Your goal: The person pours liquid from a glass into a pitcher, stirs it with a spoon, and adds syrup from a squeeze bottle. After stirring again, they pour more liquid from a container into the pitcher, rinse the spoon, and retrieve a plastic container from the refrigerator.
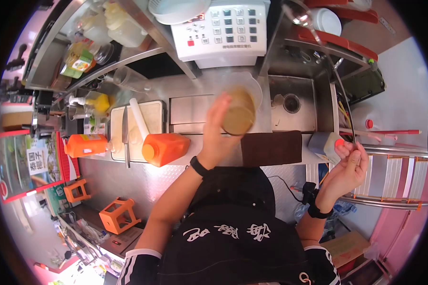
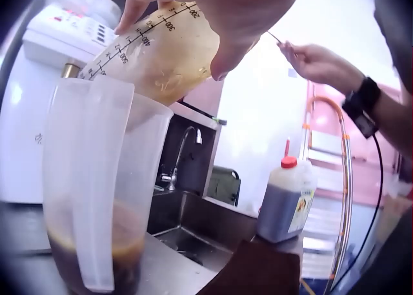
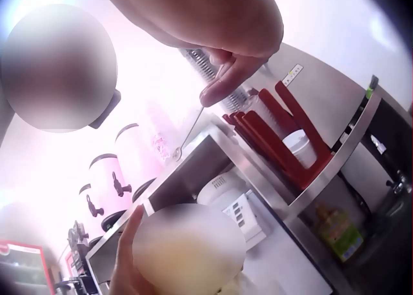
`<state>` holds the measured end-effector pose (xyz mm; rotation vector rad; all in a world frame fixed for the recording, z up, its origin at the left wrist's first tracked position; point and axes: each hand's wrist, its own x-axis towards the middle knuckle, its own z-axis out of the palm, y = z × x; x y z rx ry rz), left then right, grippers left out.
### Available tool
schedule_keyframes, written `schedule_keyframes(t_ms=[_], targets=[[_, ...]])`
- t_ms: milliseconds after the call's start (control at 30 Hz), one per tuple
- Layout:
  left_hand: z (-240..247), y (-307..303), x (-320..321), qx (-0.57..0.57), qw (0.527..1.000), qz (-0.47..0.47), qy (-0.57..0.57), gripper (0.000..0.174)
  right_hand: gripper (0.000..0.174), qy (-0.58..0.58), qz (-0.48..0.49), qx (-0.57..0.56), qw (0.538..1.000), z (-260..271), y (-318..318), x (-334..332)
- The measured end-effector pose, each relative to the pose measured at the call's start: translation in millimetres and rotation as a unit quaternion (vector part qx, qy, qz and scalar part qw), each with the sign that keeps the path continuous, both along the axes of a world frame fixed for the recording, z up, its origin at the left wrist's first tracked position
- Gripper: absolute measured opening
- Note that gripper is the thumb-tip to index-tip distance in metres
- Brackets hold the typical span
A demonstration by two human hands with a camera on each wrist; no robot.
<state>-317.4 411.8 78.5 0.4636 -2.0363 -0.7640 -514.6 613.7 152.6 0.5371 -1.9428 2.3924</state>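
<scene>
My left hand grips a clear cup with printed measuring marks and yellowish residue inside. In the left wrist view, this cup tilts mouth-down over a translucent plastic pitcher. Dark brown liquid with a paler layer on top fills the pitcher's lower part. From above, the cup covers much of the pitcher. Off to the right, my right hand pinches the end of a long thin metal spoon. The spoon's small bowl points away from me, raised clear of the pitcher.
Behind the pitcher stands a white keypad machine. A sink lies to the right, with a brown cloth and a red-capped jug in front. On the left are orange bottles and a cutting board with a knife.
</scene>
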Motion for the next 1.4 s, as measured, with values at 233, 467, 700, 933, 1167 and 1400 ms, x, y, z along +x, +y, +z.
schedule_keyframes(t_ms=[233,467,700,933,1167,1400], targets=[[17.5,-12.7,-5.4,0.318,0.928,0.092,0.17,0.094,0.015,-0.089,0.005,-0.015,0.996,-33.3,17.9,-6.3],[3.8,-33.4,0.1,0.382,0.893,0.088,0.22,0.089,0.015,-0.091,-0.01,-0.017,0.996,-62.3,28.6,-15.1],[-17.2,-43.2,4.4,0.431,0.858,0.037,0.276,0.077,0.016,-0.173,0.08,-0.079,0.979,-91.1,-17.2,-17.4],[-30.3,-54.4,-4.4,0.472,0.821,-0.013,0.32,0.062,0.017,-0.309,0.255,-0.175,0.899,-116.8,-91.6,-14.0],[-10.1,-58.8,-7.8,0.477,0.814,0.005,0.331,0.061,0.019,-0.244,0.282,-0.15,0.916,-120.0,-82.2,-31.1],[-6.7,-63.0,-4.9,0.478,0.804,0.032,0.351,0.052,0.019,-0.189,0.249,-0.02,0.95,-83.1,-81.8,-20.9]])
